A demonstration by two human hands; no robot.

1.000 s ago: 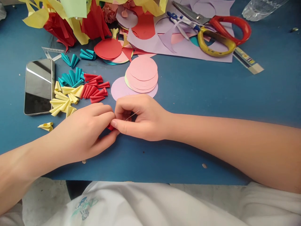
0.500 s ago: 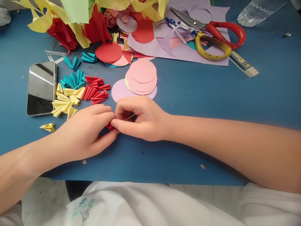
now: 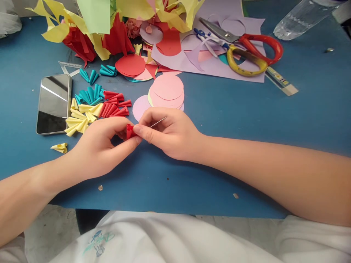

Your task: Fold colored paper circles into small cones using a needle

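Between the thumb and fingers of my left hand [image 3: 105, 146] is a small rolled red paper cone [image 3: 129, 131], its end facing me. My right hand [image 3: 170, 133] is closed at the cone's right side, thumb tip touching the paper. A thin, pale, needle-like rod [image 3: 158, 122] sticks out from the right hand's grip, slanting up to the right; its other end is hidden. Just beyond my left hand lie red cones [image 3: 111, 109], yellow cones [image 3: 79, 122] and teal cones [image 3: 90, 95]. Pink paper circles [image 3: 167, 87] lie behind my right hand.
A phone [image 3: 53, 106] lies at left, with a lone pair of yellow cones [image 3: 59, 147] nearer me. Scissors [image 3: 246, 44], pens [image 3: 210, 40] and lilac paper [image 3: 175, 60] lie farther back. A water bottle [image 3: 304, 20] is at far right. Crumpled coloured paper [image 3: 117, 33] fills the back left.
My hands have tilted slightly, so more of the red cone shows between them. The thin rod sits a little higher. The whole view has shifted slightly.
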